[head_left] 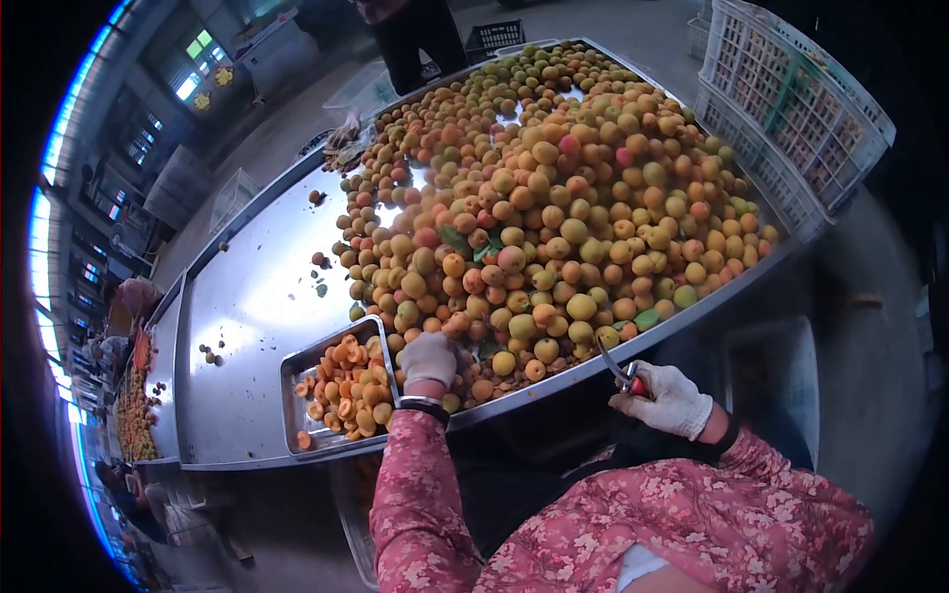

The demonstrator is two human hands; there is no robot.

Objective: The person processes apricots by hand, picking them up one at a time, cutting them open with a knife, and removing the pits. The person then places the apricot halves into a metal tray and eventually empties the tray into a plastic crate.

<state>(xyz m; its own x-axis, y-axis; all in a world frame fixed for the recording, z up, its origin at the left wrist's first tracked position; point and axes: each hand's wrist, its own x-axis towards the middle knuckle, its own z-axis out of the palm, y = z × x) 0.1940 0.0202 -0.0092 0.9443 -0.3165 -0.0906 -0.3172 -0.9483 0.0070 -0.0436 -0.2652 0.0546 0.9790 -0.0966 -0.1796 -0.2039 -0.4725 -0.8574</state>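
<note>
My left hand, in a white glove, is at the near edge of a big heap of apricots, just right of a metal tray. Its fingers point down among the fruit and are hidden, so whether they grip an apricot does not show. Halved orange apricots lie in the tray. My right hand, also gloved, is closed around red-handled pruning shears just off the table's front edge. Their curved metal blade points up and left, toward the fruit.
The metal table has a raised rim and a few scattered fruits and leaves on its left part. White plastic crates stand stacked at the far right. Across the table stands another person, with a gloved hand near the far edge.
</note>
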